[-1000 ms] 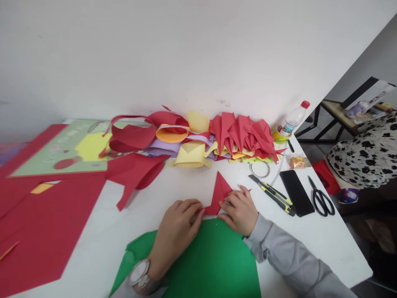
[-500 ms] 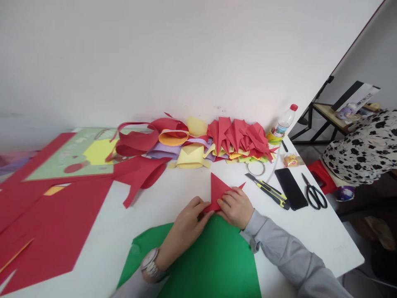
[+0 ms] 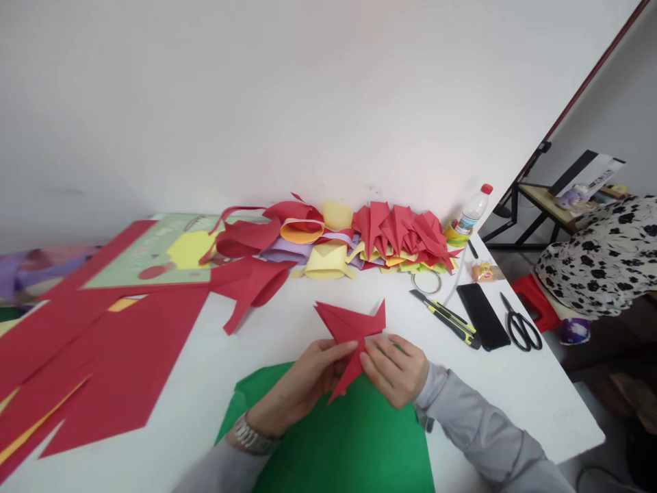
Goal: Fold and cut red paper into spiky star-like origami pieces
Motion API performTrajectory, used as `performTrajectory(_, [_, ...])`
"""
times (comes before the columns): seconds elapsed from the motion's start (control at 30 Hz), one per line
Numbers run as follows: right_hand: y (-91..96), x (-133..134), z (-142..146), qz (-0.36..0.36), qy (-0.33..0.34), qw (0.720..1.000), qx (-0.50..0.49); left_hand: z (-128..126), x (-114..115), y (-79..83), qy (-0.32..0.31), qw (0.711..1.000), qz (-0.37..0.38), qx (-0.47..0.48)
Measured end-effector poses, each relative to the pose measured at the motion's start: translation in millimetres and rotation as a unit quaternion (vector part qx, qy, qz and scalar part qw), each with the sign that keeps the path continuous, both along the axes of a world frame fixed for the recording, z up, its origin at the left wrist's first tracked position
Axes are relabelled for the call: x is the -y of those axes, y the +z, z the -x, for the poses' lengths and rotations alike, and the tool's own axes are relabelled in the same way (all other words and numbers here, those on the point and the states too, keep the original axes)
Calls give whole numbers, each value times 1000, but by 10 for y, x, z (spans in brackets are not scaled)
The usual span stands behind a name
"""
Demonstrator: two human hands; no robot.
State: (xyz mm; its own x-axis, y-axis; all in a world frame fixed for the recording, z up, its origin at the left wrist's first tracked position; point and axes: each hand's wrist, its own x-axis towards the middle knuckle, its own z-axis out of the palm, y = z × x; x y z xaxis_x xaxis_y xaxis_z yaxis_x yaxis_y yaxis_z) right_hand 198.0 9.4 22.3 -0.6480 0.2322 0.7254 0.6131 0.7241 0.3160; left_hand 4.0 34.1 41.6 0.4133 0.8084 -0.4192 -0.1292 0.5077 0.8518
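Both hands hold one folded red paper piece (image 3: 349,327) lifted a little above the white table (image 3: 518,390). My left hand (image 3: 308,380) pinches its lower left edge, fingers closed on the paper. My right hand (image 3: 395,370) grips its lower right side. The piece has pointed wings spreading left and right and a tail pointing down toward a green sheet (image 3: 349,438) that lies under my wrists. A watch sits on my left wrist.
A heap of folded red, yellow and purple papers (image 3: 359,239) lines the wall. Large red sheets (image 3: 102,342) cover the left. To the right lie a tape ring (image 3: 426,281), a utility knife (image 3: 446,318), a black phone (image 3: 482,315), scissors (image 3: 521,322) and a bottle (image 3: 469,212).
The red piece lay flat on the table as a triangle under my fingers; now it is lifted, turned and spread open between both hands.
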Motion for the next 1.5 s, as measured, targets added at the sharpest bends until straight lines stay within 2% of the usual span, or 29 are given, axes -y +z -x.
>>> performTrajectory(0.03, [-12,14,5,29,11,999,-17,-11,17,-7,4,1000,5,6])
performTrajectory(0.07, [-31,23,12,90,23,994,-60,-19,29,-15,10,1000,7,9])
performTrajectory(0.1, [-53,28,22,173,29,976,-126,-23,36,-22,16,1000,6,10])
performTrajectory(0.13, [-76,32,35,264,30,943,-200,-27,41,-29,22,1000,4,9])
performTrajectory(0.17, [-98,35,55,350,20,892,-285,-31,46,-33,26,1000,-1,6])
performTrajectory(0.23, [-133,36,110,438,-15,815,-379,-47,60,-37,28,999,-14,-4])
performTrajectory(0.37, [-195,4,242,550,-24,710,-439,-105,113,-37,8,999,-34,-31])
performTrajectory(0.47, [-238,-22,294,605,-21,635,-480,-138,139,-49,-11,998,-35,-45])
performTrajectory(0.53, [-247,-22,301,624,-23,597,-504,-147,135,-63,-25,998,-35,-50])
performTrajectory(0.63, [-230,-11,287,636,-28,556,-535,-151,111,-89,-40,997,-42,-57])
performTrajectory(0.83, [-225,-64,254,651,-33,499,-571,-175,85,-151,-49,994,-65,-71])
performTrajectory(0.93, [-248,-96,255,657,-34,483,-578,-177,86,-180,-55,994,-69,-70])
performTrajectory(1.13, [-249,-105,255,649,-43,477,-590,-161,71,-177,-74,994,-65,-53])
performTrajectory(1.5, [-176,-89,277,650,-36,485,-583,-180,100,-212,-45,998,-42,-22])
